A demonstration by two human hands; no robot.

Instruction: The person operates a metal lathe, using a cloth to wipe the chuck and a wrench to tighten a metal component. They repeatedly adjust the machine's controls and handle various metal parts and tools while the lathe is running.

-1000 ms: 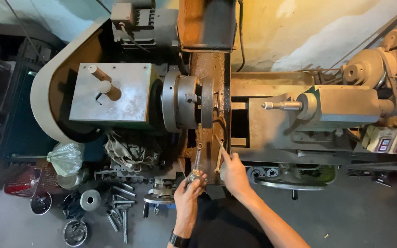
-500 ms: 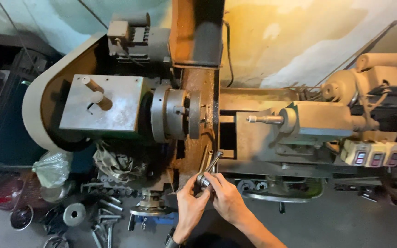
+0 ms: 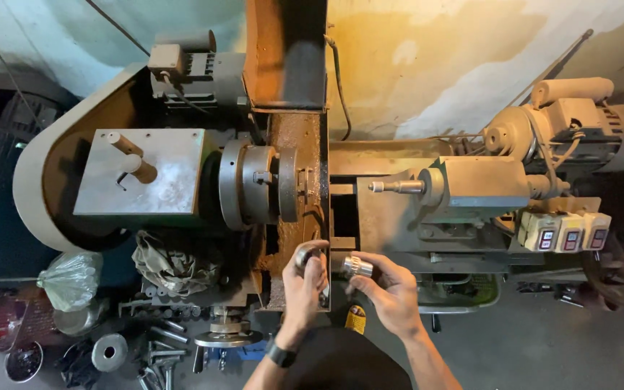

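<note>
Bare forearms, no sleeves. Black watch (image 3: 280, 354) on left wrist, at 7 o'clock from left hand (image 3: 305, 278). Dark top.

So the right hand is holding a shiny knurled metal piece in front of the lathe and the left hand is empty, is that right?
Not quite. In the head view the left hand is not empty: it grips a dark ring-shaped metal part. The right hand does hold the shiny knurled metal piece in front of the lathe.

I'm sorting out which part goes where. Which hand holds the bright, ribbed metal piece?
The right hand holds the shiny ribbed piece; the left hand grips a darker, duller part.
</note>
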